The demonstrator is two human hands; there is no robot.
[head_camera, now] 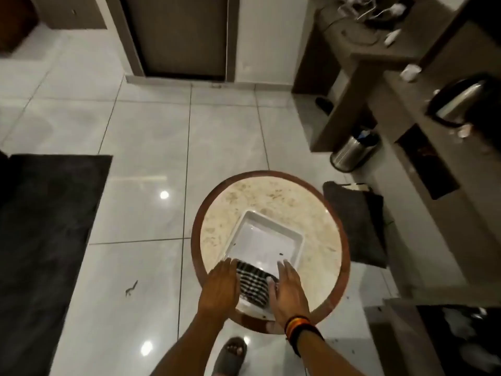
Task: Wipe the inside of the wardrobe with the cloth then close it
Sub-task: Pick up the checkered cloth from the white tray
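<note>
Far left of the white tray, a dark rug covers the tiled floor. The tray sits on a round, marble-topped worktop with a reddish-brown rim. A checked black-and-white cloth lies in the tray's near end. The left hand rests palm down at the cloth's left edge, fingers held loosely together and extended, pinching nothing. The right hand, banded at the wrist, lies on the cloth's right side, fingers straight and slightly spread; whether they grip the cloth cannot be told. Right of the tray, a dark bag sits on the floor, a steel bin beyond it.
</note>
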